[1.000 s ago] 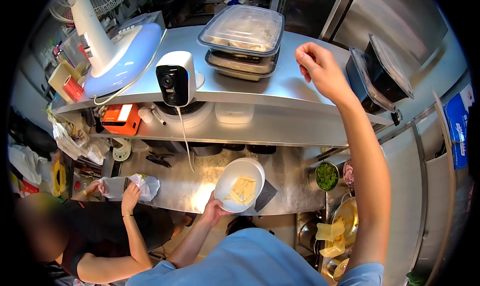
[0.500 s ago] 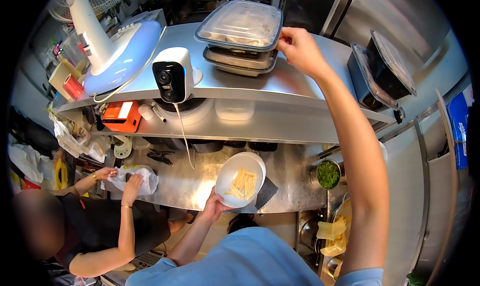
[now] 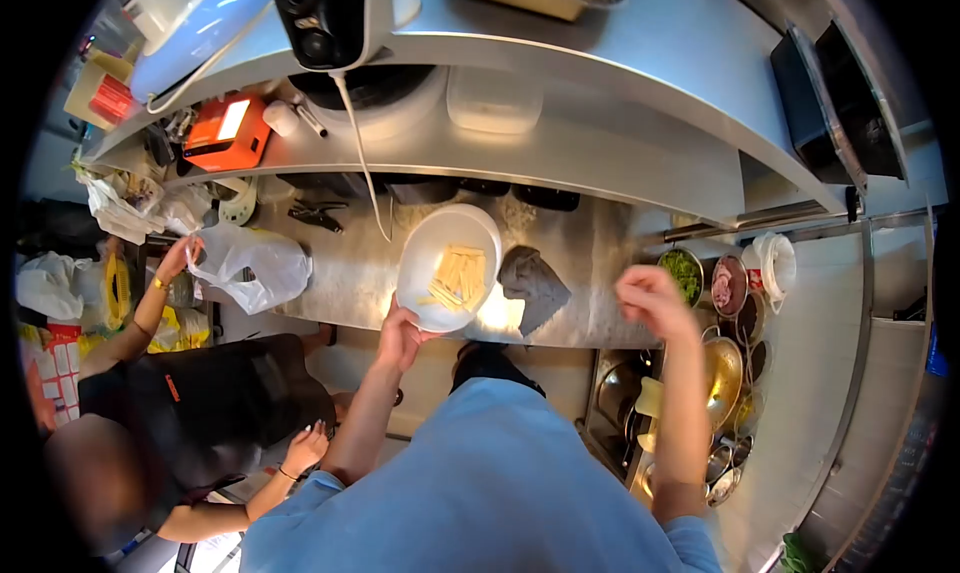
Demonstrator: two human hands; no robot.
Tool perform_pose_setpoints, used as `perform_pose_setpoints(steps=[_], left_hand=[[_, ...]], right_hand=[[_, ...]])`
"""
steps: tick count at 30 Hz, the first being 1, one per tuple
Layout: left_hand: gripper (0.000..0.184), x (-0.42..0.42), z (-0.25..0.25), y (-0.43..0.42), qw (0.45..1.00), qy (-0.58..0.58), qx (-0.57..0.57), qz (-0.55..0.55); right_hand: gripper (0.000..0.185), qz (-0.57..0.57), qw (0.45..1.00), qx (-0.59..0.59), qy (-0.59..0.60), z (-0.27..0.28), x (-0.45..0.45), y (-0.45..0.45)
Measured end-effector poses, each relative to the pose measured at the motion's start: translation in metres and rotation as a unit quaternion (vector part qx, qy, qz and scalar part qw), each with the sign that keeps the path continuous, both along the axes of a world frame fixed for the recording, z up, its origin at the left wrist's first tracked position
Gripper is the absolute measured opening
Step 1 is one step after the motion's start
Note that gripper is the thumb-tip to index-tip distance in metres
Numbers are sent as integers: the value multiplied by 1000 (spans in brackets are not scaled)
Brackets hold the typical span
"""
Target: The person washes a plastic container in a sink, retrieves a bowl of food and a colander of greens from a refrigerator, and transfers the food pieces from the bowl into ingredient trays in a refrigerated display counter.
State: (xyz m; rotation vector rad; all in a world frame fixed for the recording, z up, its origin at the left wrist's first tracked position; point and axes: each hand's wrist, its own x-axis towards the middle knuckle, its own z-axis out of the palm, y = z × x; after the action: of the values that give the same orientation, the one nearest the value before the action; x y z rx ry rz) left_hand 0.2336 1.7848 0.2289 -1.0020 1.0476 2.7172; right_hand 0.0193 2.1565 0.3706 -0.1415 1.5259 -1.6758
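Note:
My left hand [image 3: 402,339] grips the near rim of a white bowl [image 3: 420,248], tilted over the steel counter [image 3: 610,243]. Pale yellow strips [image 3: 459,278] lie inside the bowl. Just right of it a dark grey cloth [image 3: 533,285] rests on the counter. My right hand [image 3: 652,298] hovers over the counter's right end, fingers curled together, close to a container of chopped greens [image 3: 682,273]; whether anything is between the fingers is too small to make out.
A co-worker [image 3: 220,403] at the left holds a white plastic bag [image 3: 250,265]. Above the counter runs a steel shelf [image 3: 620,153] with a camera [image 3: 325,18] and an orange box [image 3: 226,133]. Containers of pink food [image 3: 728,283] and a metal pan [image 3: 722,378] stand right.
The view has tipped down. My right hand has left the stacked lidded containers on the top shelf and come down to the counter's right. The co-worker's one hand has left the bag.

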Motion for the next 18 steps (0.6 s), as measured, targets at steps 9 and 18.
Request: perform_pose_setpoints(steps=[9, 18], left_hand=[[79, 19, -3, -5, 999, -46, -11, -9], [79, 31, 4, 8, 999, -44, -21, 6]], right_hand=[[12, -227, 968, 79, -70, -200, 48, -33], [13, -155, 966, 100, -179, -244, 107, 46]])
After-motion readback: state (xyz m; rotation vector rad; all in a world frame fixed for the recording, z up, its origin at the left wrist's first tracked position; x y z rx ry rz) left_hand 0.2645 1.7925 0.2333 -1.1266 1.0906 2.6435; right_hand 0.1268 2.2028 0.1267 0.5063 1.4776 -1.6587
